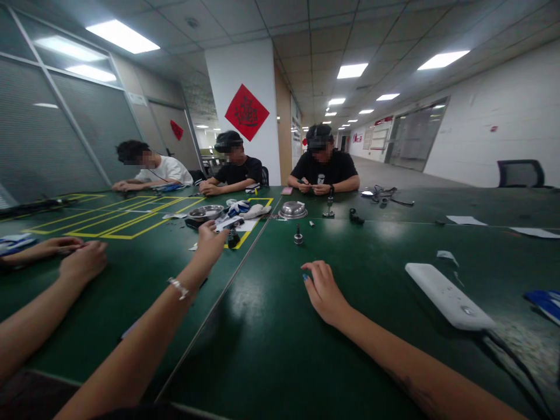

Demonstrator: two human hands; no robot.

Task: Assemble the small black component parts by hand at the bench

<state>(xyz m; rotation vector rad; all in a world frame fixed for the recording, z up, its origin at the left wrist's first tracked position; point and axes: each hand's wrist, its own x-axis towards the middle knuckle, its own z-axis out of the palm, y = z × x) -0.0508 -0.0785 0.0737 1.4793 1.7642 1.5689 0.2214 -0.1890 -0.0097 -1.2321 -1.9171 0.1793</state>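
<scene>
My left hand (212, 238), with a bracelet (178, 288) on its wrist, reaches across the green table beside a small dark cylindrical part (232, 238). Its fingers look apart, one pointing at that part; whether they touch cannot be made out. My right hand (322, 290) rests near the middle of the table, fingers loosely bent and apart, holding nothing. Beyond it stands a small metal part with an upright shaft (298, 236). A similar metal piece (328, 209) stands farther back, by a black part (356, 216).
A metal bowl (205, 212), white gloves (258, 210) and an upturned metal dish (293, 210) lie ahead. At right is a white power strip (448, 296) with a cable. A co-worker's hands (83, 256) are close on my left; several people sit around the table.
</scene>
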